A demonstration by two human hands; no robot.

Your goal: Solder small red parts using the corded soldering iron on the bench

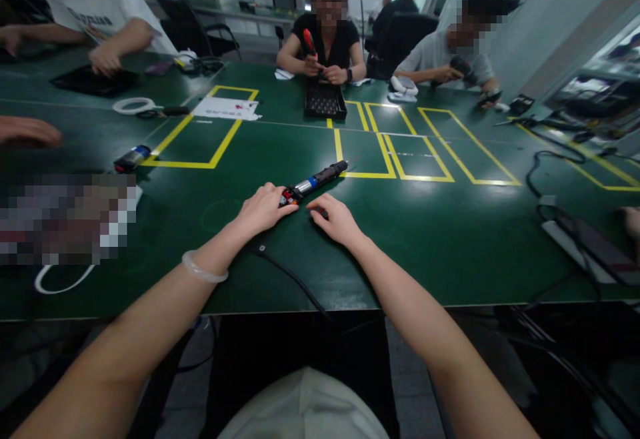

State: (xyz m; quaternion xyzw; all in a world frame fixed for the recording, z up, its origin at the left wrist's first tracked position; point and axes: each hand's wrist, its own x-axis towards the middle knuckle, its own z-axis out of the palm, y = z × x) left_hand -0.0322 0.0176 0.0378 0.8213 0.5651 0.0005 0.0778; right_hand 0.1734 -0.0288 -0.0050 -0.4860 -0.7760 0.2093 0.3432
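My left hand (265, 209) is closed around the rear of an electric screwdriver (316, 181) with its casing off. A silver motor body with a blue band shows, then a black nose and a thin bit pointing away to the right. Red and orange parts, perhaps wires, peek out beside my fingers. A black cable (287, 271) lies between my forearms and runs over the table's near edge. Just right of the screwdriver, my right hand (336, 219) rests with bent fingers, thumb and index slightly apart. The dark gap between them shows nothing I can name.
On the green table (425, 245), yellow tape marks rectangles. A black, silver and blue part (133, 157) lies left, near a blurred bag (125, 215). A person opposite works over a black tray (325, 102). Other people sit around. Cables and a grey device (585, 252) lie right.
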